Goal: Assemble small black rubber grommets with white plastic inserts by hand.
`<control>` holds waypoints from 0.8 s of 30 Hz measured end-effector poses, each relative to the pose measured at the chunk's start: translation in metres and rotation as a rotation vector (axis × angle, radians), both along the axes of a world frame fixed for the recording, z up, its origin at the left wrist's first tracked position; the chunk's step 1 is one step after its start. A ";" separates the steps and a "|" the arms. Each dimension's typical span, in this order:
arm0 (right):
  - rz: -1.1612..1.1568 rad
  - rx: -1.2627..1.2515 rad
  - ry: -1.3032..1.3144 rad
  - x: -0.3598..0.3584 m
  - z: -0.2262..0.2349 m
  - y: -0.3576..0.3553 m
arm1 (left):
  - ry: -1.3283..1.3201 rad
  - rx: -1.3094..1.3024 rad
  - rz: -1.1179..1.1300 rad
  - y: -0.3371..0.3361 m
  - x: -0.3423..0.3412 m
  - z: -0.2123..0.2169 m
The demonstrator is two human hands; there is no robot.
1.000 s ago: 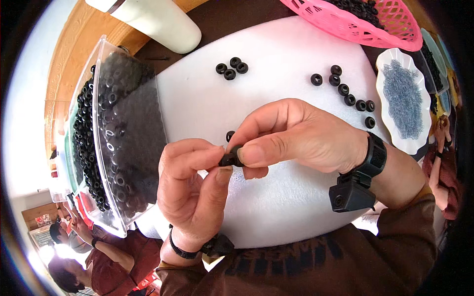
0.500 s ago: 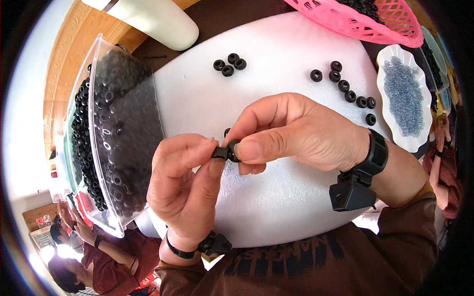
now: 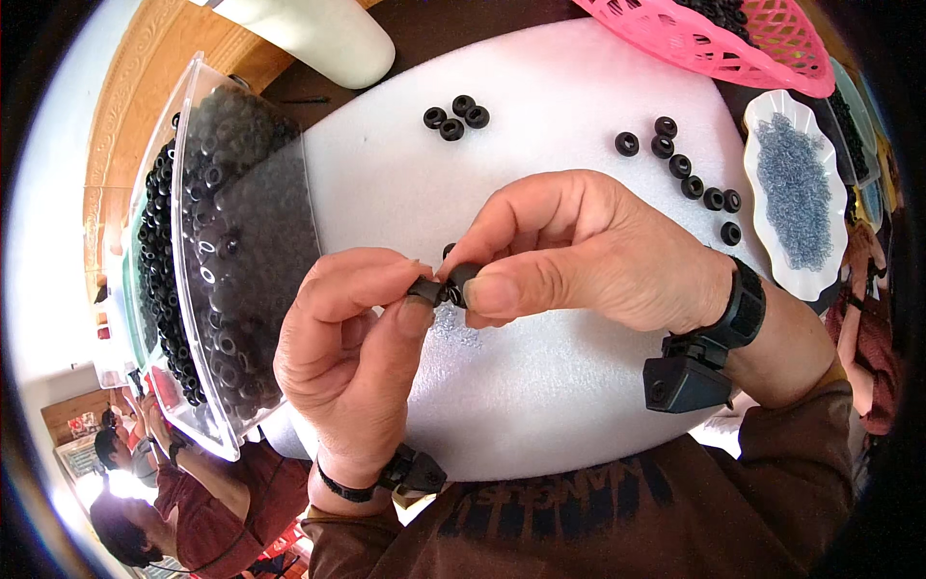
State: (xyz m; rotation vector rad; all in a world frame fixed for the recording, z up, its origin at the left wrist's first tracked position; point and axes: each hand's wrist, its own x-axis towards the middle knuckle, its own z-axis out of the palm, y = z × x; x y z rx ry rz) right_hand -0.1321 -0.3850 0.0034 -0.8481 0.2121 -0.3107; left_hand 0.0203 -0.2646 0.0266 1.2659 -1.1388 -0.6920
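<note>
My left hand (image 3: pixel 352 343) pinches a small black ring-like piece (image 3: pixel 423 289) between thumb and fingers. My right hand (image 3: pixel 593 256) grips another black ring-shaped piece (image 3: pixel 464 278) between thumb and forefinger, partly covered by the fingers. The two pieces meet edge to edge; whether they are joined I cannot tell. Just behind them, part of one more black ring (image 3: pixel 449 250) shows. Below the fingertips, a few small clear bits (image 3: pixel 453 328) lie on the white foam sheet (image 3: pixel 550 415).
A clear plastic box (image 3: pixel 181 232) full of black rings stands at left. Several black rings (image 3: pixel 451 129) are grouped at the back, others (image 3: pixel 679 167) to the right. A scalloped white dish (image 3: pixel 808 287) holds bluish clear bits. A pink basket (image 3: pixel 675 56) and white cylinder (image 3: pixel 333 48) stand behind.
My left hand has shifted slightly up and left, and its black piece now tilts. The right hand keeps its grip on the other piece. The whole view has shifted a little.
</note>
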 end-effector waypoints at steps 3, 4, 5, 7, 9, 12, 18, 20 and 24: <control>-0.003 0.002 0.006 0.000 0.000 -0.001 | -0.008 0.013 0.008 0.001 0.002 0.000; -0.003 -0.002 0.010 0.000 0.000 -0.001 | -0.004 0.014 0.006 0.001 0.003 0.000; -0.003 -0.004 0.016 0.000 0.000 -0.001 | -0.003 0.016 0.007 0.001 0.002 0.000; -0.006 -0.009 0.014 0.000 0.000 0.000 | 0.010 0.044 0.008 0.001 0.001 0.001; -0.010 -0.015 0.011 0.000 -0.001 0.000 | -0.005 0.034 0.009 0.000 0.001 -0.001; -0.013 -0.027 0.017 0.001 -0.003 0.000 | -0.067 0.026 0.011 0.000 0.001 -0.003; -0.115 -0.326 -0.013 0.001 -0.003 0.003 | -0.137 0.022 0.022 0.001 0.000 -0.002; -0.143 -0.376 -0.039 0.003 -0.007 0.004 | -0.159 0.012 0.021 0.002 0.001 -0.002; -0.112 -0.206 -0.065 0.003 -0.006 0.004 | -0.071 0.051 0.063 -0.001 -0.009 0.001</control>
